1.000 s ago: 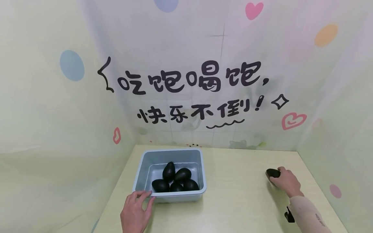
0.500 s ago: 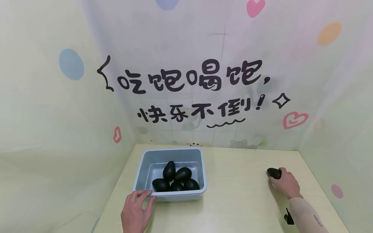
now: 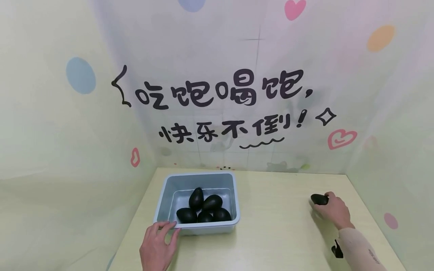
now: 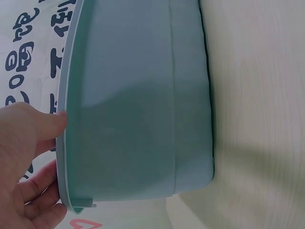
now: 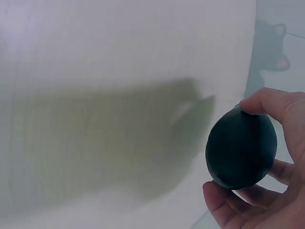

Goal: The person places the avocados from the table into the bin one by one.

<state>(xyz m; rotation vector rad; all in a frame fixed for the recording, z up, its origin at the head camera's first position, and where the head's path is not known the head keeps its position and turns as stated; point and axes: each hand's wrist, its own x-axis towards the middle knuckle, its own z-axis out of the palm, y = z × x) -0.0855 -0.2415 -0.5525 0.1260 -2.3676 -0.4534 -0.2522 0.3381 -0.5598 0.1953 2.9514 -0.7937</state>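
Observation:
My right hand grips a dark avocado over the right side of the table. In the right wrist view, thumb and fingers curl round this smooth, nearly black avocado, and shadows fall on the table beside it. My left hand pinches the rim of a blue-grey plastic bin at its near left corner. The left wrist view has the bin's outer wall filling the middle, with the thumb on the rim. Several dark avocados lie in the bin, mostly toward its near side.
The bin stands on the left part of a pale wooden table. Behind is a printed cloth backdrop with black lettering, and cloth walls close off both sides. A small black item sits at the right sleeve.

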